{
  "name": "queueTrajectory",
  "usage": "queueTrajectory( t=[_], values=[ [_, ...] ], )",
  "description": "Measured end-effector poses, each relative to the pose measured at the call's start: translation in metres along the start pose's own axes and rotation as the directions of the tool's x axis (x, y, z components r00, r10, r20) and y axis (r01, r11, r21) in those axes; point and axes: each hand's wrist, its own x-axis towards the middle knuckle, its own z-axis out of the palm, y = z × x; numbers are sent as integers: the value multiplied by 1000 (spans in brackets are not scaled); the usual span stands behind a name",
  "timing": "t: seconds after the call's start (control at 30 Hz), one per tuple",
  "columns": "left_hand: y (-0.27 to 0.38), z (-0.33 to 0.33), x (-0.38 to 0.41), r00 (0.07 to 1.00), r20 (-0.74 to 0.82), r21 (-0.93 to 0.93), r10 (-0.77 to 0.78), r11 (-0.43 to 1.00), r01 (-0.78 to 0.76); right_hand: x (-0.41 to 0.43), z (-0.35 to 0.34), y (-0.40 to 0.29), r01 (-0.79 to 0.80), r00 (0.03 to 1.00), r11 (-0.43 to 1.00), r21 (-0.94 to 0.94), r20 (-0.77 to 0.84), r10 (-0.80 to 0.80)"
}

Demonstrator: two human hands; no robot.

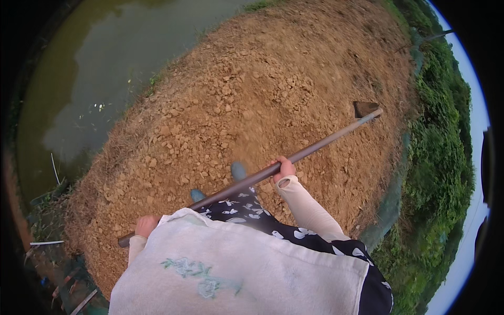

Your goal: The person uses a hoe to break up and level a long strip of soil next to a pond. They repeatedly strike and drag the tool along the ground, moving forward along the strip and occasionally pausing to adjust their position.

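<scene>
A hoe with a long brown handle (pixel 252 179) runs slantwise across the front of my body. My right hand (pixel 285 170) is wrapped around the middle of the handle, with the arm stretched forward. Close to the handle's butt end, my left hand (pixel 146 226) grips it low at my left side, partly covered by a pale towel. The metal hoe blade (pixel 364 109) is at the far right, over or on dry brown soil; whether it touches the ground I cannot tell. Beneath the handle, my blue-grey shoes (pixel 238 171) show on the loose dirt.
Clods of broken earth (pixel 177 141) cover the bank ahead. A greenish pond (pixel 106 67) borders it on the left. Green netting (pixel 388 212) and dense shrubs (pixel 437 157) line the right side. A white towel (pixel 236 264) with embroidered flowers hangs over my front.
</scene>
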Motion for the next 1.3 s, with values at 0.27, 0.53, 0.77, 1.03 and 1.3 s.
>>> queueTrajectory(
  t=[0.27, 0.53, 0.77, 1.03, 1.3],
  values=[
    [56, -45, -15, 985, 91, -72, 146, 988, -139, 104, -2, 14, -60, 976, 937, -344, -215, -17],
    [6, -102, -125, 963, -30, 171, -267, 948, 268, -4, 41, 169, -416, 904, 909, -7, -115, 413],
    [-32, -30, -129, 945, -7, 121, -327, 938, 325, -2, -1, 141, -624, 733, 733, -273, 122, 669],
    [67, 21, 11, 992, -98, -82, -75, 994, 68, 46, 16, -55, -22, 1000, 996, -86, 11, 23],
    [121, -30, 5, 994, 94, -201, 51, 979, -31, 91, 40, -79, 50, 990, 988, -145, -121, -68]
  ],
)
